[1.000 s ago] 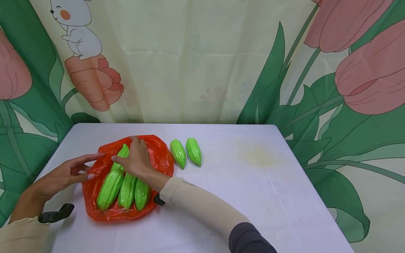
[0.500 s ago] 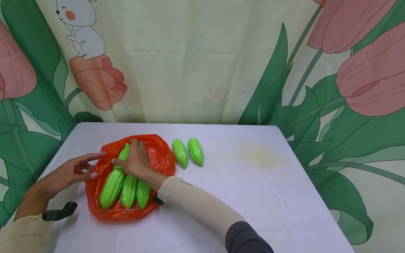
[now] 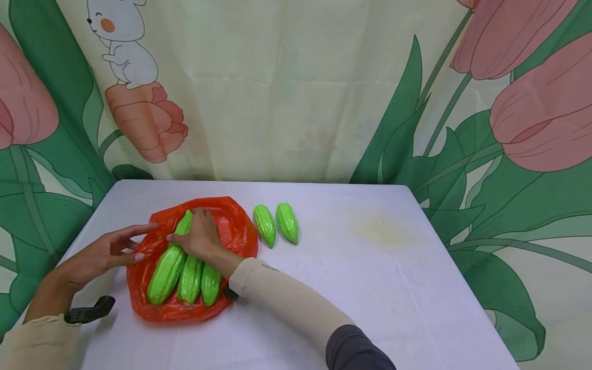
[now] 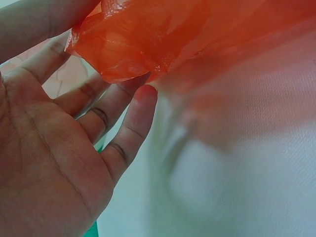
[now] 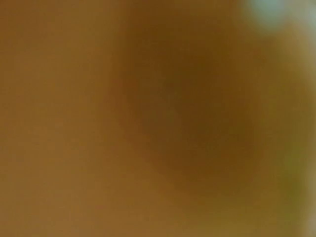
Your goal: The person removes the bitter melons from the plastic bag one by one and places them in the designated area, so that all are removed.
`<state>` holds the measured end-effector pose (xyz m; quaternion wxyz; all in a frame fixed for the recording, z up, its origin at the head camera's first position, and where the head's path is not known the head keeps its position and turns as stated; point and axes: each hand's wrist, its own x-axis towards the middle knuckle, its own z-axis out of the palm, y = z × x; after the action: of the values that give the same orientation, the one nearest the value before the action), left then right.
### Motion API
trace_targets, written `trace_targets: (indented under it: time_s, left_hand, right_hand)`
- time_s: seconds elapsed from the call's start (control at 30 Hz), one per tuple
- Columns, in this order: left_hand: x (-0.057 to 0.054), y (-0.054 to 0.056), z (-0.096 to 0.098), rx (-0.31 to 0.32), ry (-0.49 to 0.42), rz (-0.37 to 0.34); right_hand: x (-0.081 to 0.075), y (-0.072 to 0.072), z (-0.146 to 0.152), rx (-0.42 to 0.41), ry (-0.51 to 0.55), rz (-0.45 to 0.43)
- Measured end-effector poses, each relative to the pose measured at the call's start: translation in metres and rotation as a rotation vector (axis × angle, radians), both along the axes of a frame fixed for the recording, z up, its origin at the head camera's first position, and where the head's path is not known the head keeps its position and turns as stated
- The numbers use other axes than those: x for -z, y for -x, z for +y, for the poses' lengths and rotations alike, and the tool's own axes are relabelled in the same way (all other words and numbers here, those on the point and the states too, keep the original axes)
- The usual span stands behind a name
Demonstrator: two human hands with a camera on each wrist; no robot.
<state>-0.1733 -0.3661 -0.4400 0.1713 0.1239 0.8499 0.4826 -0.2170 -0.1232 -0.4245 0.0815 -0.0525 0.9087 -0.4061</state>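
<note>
A red plastic bag [image 3: 143,298] lies spread on the table with several shiny green ridged bitter melons on it; three of them, such as the left one [image 3: 166,277], lie side by side at its near end. My right hand [image 3: 200,236] reaches over the bag and grips a bitter melon [image 3: 184,224] at the far end, the thumb across its left side; the other fingertips are hidden behind the hand. At the bag's left edge my left hand [image 3: 108,253] has its fingers extended, fingertips touching the plastic [image 4: 123,44]. The right wrist view is a brown blur.
Two more bitter melons, one nearer the bag [image 3: 264,226] and one farther right [image 3: 288,223], lie beside the bag's right side. A white cloth covers the table [image 3: 351,288]. Behind its far edge hangs a printed curtain [image 3: 296,103].
The whole head view has shifted slightly, so everything sits a little farther right. The hands, the bag and the bitter melons keep nearly the same places relative to one another.
</note>
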Motion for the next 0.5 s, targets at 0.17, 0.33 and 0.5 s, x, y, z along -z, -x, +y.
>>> trace_targets:
  time_s: [0.17,0.33,0.5]
  left_hand:
    - [0.0000,0.0009,0.0014,0.000,-0.001,-0.005]
    - [0.0019,0.0026,0.0007,0.002,-0.005,-0.004]
    - [0.0027,0.0037,0.0003,0.004,-0.009,-0.007]
  right_hand:
    - [0.0042,0.0019,-0.0015,0.021,-0.014,-0.018]
    - [0.0091,0.0046,-0.0027,0.026,-0.038,-0.020]
    - [0.0091,0.0057,-0.0033,0.033,-0.034,-0.028]
